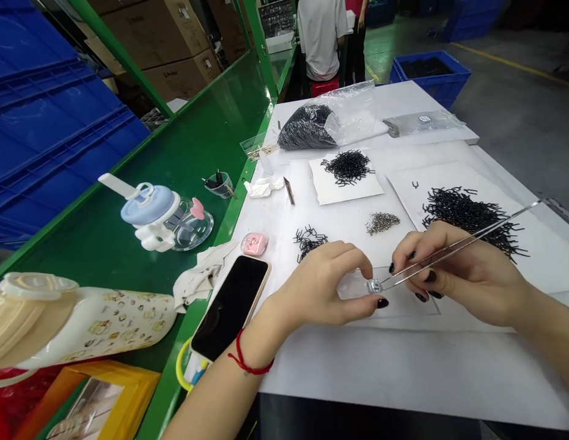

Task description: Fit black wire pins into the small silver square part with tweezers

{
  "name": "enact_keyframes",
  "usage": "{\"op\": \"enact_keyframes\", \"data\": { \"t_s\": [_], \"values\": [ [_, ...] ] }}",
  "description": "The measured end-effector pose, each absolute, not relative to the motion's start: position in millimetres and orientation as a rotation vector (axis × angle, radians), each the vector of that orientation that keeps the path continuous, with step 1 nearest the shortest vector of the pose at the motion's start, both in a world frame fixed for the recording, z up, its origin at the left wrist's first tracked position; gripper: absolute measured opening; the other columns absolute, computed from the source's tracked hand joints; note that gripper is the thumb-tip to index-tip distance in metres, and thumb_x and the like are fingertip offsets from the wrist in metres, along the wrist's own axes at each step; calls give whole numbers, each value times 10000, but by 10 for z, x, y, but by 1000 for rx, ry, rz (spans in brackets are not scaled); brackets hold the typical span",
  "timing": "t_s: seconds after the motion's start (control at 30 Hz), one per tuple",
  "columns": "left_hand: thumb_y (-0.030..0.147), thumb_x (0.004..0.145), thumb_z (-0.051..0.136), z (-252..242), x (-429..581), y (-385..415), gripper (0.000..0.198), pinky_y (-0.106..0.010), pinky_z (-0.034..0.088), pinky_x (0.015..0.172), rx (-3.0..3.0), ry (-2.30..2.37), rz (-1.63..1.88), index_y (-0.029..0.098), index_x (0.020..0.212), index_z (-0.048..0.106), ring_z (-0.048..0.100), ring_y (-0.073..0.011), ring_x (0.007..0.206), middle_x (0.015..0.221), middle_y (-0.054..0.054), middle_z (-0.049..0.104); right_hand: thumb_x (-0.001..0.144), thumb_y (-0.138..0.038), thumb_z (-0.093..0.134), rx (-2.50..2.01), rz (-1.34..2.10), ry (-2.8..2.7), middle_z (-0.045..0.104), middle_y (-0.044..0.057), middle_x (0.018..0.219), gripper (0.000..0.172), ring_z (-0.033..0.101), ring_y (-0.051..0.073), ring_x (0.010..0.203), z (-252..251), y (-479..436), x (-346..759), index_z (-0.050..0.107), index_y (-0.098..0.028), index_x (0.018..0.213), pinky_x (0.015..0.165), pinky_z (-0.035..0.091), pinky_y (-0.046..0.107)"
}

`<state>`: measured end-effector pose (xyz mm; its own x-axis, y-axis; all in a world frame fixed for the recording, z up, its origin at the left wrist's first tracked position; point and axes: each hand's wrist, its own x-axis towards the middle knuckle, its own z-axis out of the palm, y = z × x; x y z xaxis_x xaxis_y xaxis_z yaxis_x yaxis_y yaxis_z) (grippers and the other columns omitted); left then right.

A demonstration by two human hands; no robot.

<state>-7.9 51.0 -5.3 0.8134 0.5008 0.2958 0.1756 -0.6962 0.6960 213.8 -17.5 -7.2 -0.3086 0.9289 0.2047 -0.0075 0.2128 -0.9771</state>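
My left hand (327, 282) pinches a small silvery metal part (374, 286) between thumb and forefinger, just above a white sheet (403, 318) on the table. My right hand (453, 269) grips long metal tweezers (453, 247) whose tips touch that part. A small cluster of black pins (308, 239) lies just behind my left hand. A little heap of tiny metal pieces (382, 222) sits behind the gap between my hands. A big pile of black pins (470, 215) lies on paper behind my right hand.
Another pin pile (347, 166) on paper and a plastic bag of pins (312, 126) sit farther back. A phone (230, 307), pink case (253, 243), cloth (202, 274) and a clear bottle (162, 215) lie left on the green bench (183, 153). A person (321, 38) stands at the far end.
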Motion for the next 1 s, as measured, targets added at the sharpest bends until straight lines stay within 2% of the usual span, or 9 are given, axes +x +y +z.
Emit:
{"op": "enact_keyframes", "data": {
  "t_s": [0.07,0.13,0.2,0.27,0.4,0.5,0.57,0.7,1.0],
  "values": [
    [356,754,712,-35,-92,521,249,-331,512,744,2301,501,641,168,866,592,621,-193,790,859,-58,681,894,-235,563,-917,1238,-1513,617,29,910,51,579,92,554,-57,-168,2159,530,-260,924,461,503,238],
    [398,833,632,8,-124,543,233,-310,524,763,2290,544,679,173,879,590,634,-175,807,874,-46,688,882,-277,582,-941,1193,-1462,607,35,900,69,562,95,530,-50,-147,2208,540,-263,936,441,479,250],
    [338,949,462,66,-179,568,208,-286,528,759,2286,669,747,177,893,581,636,-148,816,887,-39,686,871,-298,595,-981,1114,-1398,593,35,868,75,531,94,519,-61,-115,2276,557,-264,926,440,460,262],
    [247,985,389,117,-253,583,218,-288,528,742,2294,864,826,166,932,584,630,-137,808,889,-37,675,855,-314,605,-1035,1010,-1333,577,33,819,65,510,107,537,-92,-81,2350,575,-264,885,435,433,266],
    [303,939,552,76,-400,551,187,-375,537,809,2362,1248,902,146,1014,620,631,-173,889,988,-53,654,815,-426,632,-1173,761,-1253,573,49,808,174,500,165,645,-205,-31,2460,604,-259,773,442,369,283],
    [326,932,564,-113,-449,506,241,-410,537,856,2425,1445,913,156,1097,610,624,-198,978,1123,-80,631,842,-445,611,-1293,616,-1267,584,38,792,275,517,166,740,-282,-2,2487,594,-215,692,548,426,275],
    [324,933,563,-262,-456,496,270,-419,539,864,2453,1551,924,161,1146,593,621,-207,1002,1168,-89,615,882,-429,569,-1343,576,-1291,602,27,824,282,550,141,775,-304,16,2480,606,-179,757,652,487,277],
    [323,933,563,-437,-451,501,292,-432,534,881,2537,1632,927,167,1179,579,613,-218,1034,1208,-96,598,924,-398,521,-1329,564,-1276,630,53,1023,276,607,143,883,-287,45,2437,616,-156,1014,793,536,331],
    [324,939,553,-455,-444,473,276,-411,544,862,2759,1495,823,177,1171,585,618,-204,1009,1204,-94,601,922,-397,525,-928,957,-1108,604,85,1143,330,607,171,968,-270,129,2323,576,-165,1151,832,542,377]
  ]
}}
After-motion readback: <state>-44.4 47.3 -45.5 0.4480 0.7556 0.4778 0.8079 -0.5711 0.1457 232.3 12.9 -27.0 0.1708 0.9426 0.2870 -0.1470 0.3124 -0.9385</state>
